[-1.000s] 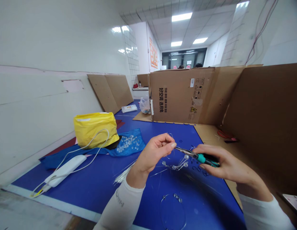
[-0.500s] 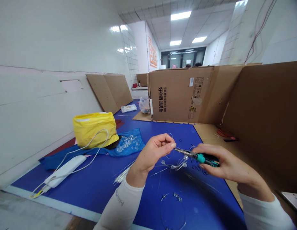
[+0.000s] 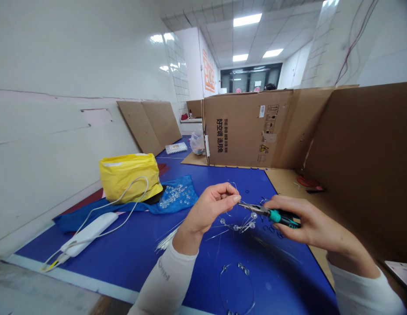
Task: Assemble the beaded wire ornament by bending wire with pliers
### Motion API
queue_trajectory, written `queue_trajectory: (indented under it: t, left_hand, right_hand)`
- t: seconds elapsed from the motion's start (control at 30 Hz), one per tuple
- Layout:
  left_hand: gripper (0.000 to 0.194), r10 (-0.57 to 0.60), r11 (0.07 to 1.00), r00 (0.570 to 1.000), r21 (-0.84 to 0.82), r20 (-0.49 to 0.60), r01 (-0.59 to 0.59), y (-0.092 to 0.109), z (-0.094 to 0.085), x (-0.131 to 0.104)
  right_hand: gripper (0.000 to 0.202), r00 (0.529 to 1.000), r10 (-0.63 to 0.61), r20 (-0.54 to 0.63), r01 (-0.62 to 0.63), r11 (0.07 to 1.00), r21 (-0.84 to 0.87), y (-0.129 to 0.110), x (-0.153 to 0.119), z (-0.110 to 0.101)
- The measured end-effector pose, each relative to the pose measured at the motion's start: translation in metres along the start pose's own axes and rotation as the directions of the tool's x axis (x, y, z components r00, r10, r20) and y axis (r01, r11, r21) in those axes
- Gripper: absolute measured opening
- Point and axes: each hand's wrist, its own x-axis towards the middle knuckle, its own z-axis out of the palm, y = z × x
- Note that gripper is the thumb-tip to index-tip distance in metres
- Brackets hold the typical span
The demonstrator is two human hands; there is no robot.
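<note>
My left hand (image 3: 213, 209) pinches a thin clear wire (image 3: 234, 186) between thumb and fingertips. Wrapped round the dark and teal handles of long-nose pliers (image 3: 273, 215) is my right hand (image 3: 308, 221). The jaws of the pliers meet the wire at my left fingertips; their exact grip is too small to tell. Just below the jaws, clear beads (image 3: 236, 228) sit on curved wire. A beaded wire loop (image 3: 254, 288) lies nearer the front edge. Loose wires (image 3: 167, 240) lie left of my left wrist.
At the left are a yellow bag (image 3: 129, 177), a white power strip (image 3: 88, 234) with its cable, and a blue cloth (image 3: 190, 186) bearing clear beads (image 3: 177, 196). A large cardboard box (image 3: 242, 131) stands behind; cardboard also walls the right side.
</note>
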Motion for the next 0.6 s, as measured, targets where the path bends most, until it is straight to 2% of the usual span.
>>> queue_trajectory:
  t: [0.27, 0.4, 0.6]
  left_hand:
    - [0.021, 0.007, 0.999, 1.0, 0.039, -0.014, -0.006, 0.002, -0.001, 0.0]
    - [0.022, 0.025, 0.994, 1.0, 0.109, -0.014, -0.023, 0.003, 0.0, -0.001]
    - [0.022, 0.061, 0.949, 0.998, 0.31, -0.016, -0.053, 0.004, 0.001, -0.001]
  right_hand:
    - [0.024, 1.0, 0.0, 0.026, 0.002, 0.996, -0.084, -0.01, -0.002, -0.004]
    - [0.024, 1.0, -0.019, -0.004, 0.018, 0.972, -0.234, -0.014, -0.007, -0.006]
    - [0.023, 0.993, -0.08, -0.083, 0.034, 0.892, -0.451, -0.029, -0.015, -0.006]
